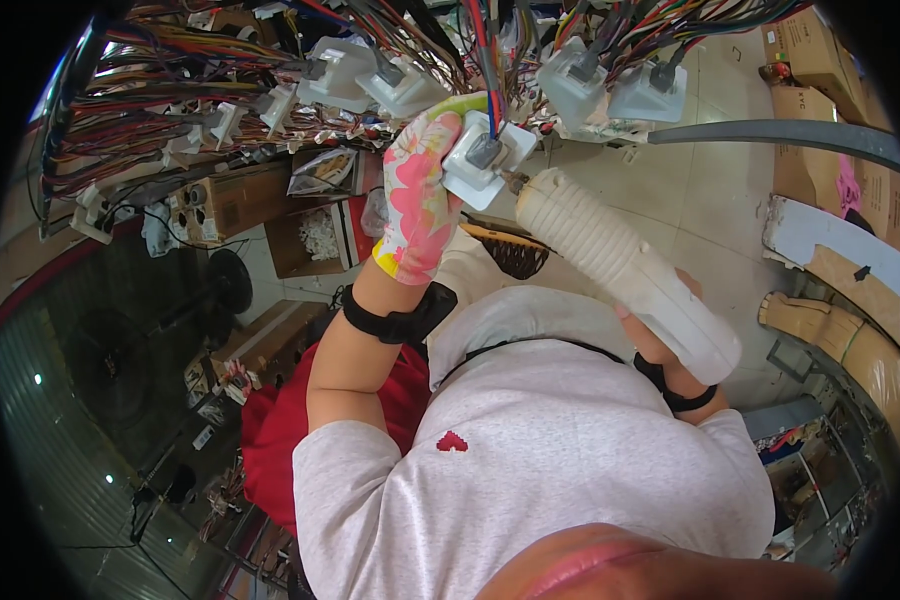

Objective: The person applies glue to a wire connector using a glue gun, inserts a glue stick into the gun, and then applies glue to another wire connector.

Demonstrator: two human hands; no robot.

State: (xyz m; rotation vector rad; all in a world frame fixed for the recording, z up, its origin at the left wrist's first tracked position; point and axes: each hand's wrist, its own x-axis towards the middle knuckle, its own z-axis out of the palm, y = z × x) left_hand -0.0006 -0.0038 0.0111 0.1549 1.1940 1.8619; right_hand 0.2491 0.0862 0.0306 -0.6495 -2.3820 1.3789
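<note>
Wire harness [170,62]: bundles of many-coloured wires spread across the top of the view, massed thickest at the upper left.
Cardboard boxes [802,110]: stacked at the right side, beside the pale tiled floor [715,150].
Hand tool [625,262]: white, lying slantwise — ribbed barrel toward the upper left, smooth body toward the lower right.
Left hand [419,190]: in a white glove [410,235] with pink and yellow patterning; fingers closed on the held mount [467,180].
Right hand [653,338]: curled around the tool's body, which covers most of it.
Neighbouring mounts [405,92]: 4 large white ones hang near, 2 to each side of the held one.
Held mount: a white plate at upper centre, tilted, just beside the barrel.
Grey plug [484,152]: seated in that plate, with red and blue wires rising from it.
Tool tip [516,183]: at the plate's right edge — touching or just short, hard to tell at this size.
</note>
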